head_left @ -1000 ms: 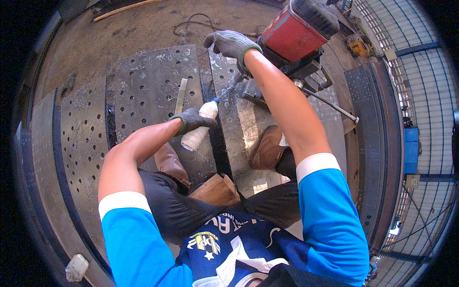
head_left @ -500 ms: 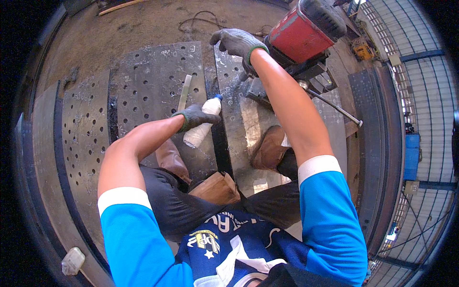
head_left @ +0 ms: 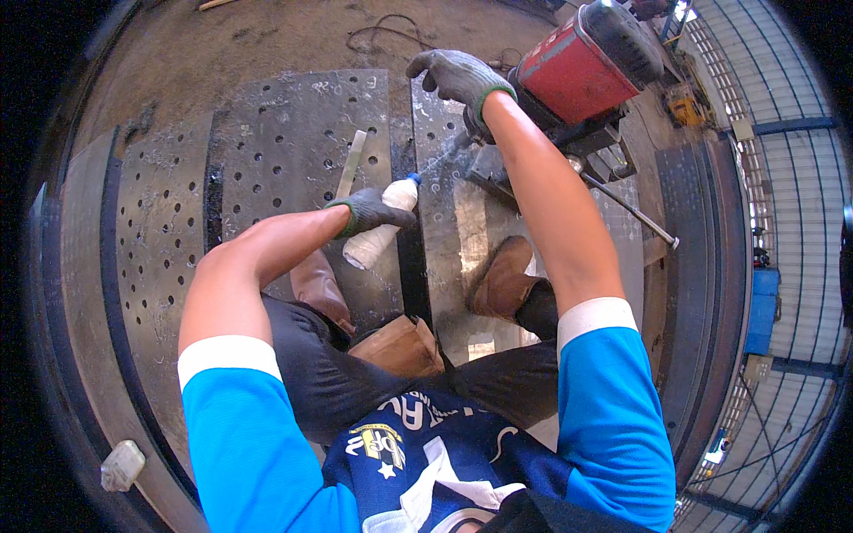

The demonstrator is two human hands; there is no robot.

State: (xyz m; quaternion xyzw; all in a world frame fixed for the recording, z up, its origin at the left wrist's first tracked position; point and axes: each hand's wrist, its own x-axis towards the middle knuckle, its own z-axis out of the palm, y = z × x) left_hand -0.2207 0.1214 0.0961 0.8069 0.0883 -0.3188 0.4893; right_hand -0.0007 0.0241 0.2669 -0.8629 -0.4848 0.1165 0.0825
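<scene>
Wrapped around a white plastic bottle with a blue cap [head_left: 376,242], my gloved left hand [head_left: 378,211] tilts it toward the drill. A thin pale streak of liquid runs from the cap to the drill's lower end. My gloved right hand [head_left: 458,78] is at the left side of a red and black magnetic-base drill [head_left: 577,71], fingers curled over; what they grip is hidden beneath them. The drill stands on a dark steel plate [head_left: 444,231]. Beside the bottle, a flat pale metal strip [head_left: 352,164] lies on a plate with drilled holes [head_left: 293,195].
More drilled plates [head_left: 160,222] lie to the left, with dark gaps between them. A long metal lever [head_left: 635,209] sticks out from the drill's right side. Behind, a cable [head_left: 391,31] lies on the dirt floor. A whitish container [head_left: 123,466] sits at the lower left.
A pale streak of liquid now shows between the bottle's cap and the drill. Both hands keep their places on the bottle and by the drill; the view has shifted slightly.
</scene>
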